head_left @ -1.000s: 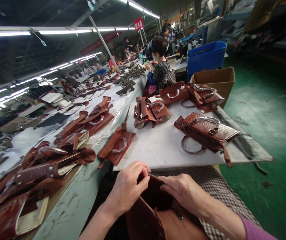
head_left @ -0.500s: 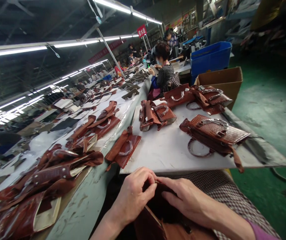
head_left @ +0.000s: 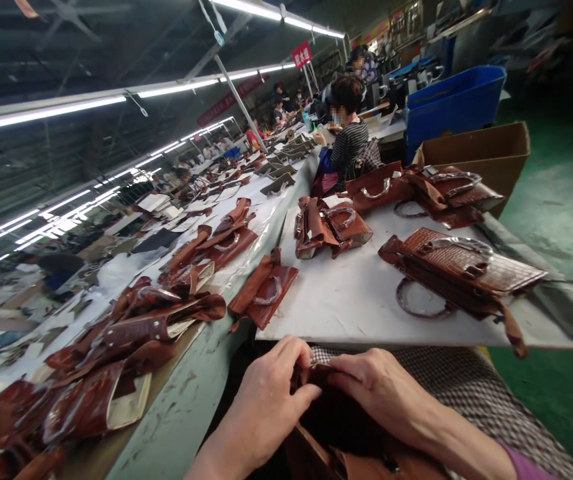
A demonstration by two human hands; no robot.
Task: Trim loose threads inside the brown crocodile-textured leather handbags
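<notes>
A brown leather handbag (head_left: 316, 448) lies across my lap with its dark mouth facing up. My left hand (head_left: 271, 393) pinches the bag's far rim between thumb and curled fingers. Just to its right, my right hand (head_left: 386, 393) grips the same rim, thumb inside and fingers over the edge. Beyond my hands, a crocodile-textured brown handbag (head_left: 466, 257) lies on the white board, its handle wrapped in clear plastic. A smaller brown bag (head_left: 266, 293) rests at the board's left corner.
The white-topped board (head_left: 336, 303) reaches right over the green floor (head_left: 556, 407). On the long bench at left lie several brown bags (head_left: 136, 333). A seated co-worker (head_left: 343, 143) is ahead, near a blue bin (head_left: 456, 100) and a cardboard box (head_left: 476, 147).
The view has turned slightly left, so the surroundings appear shifted right. Both hands stay on the bag's rim; the right hand's fingers have curled more tightly over it.
</notes>
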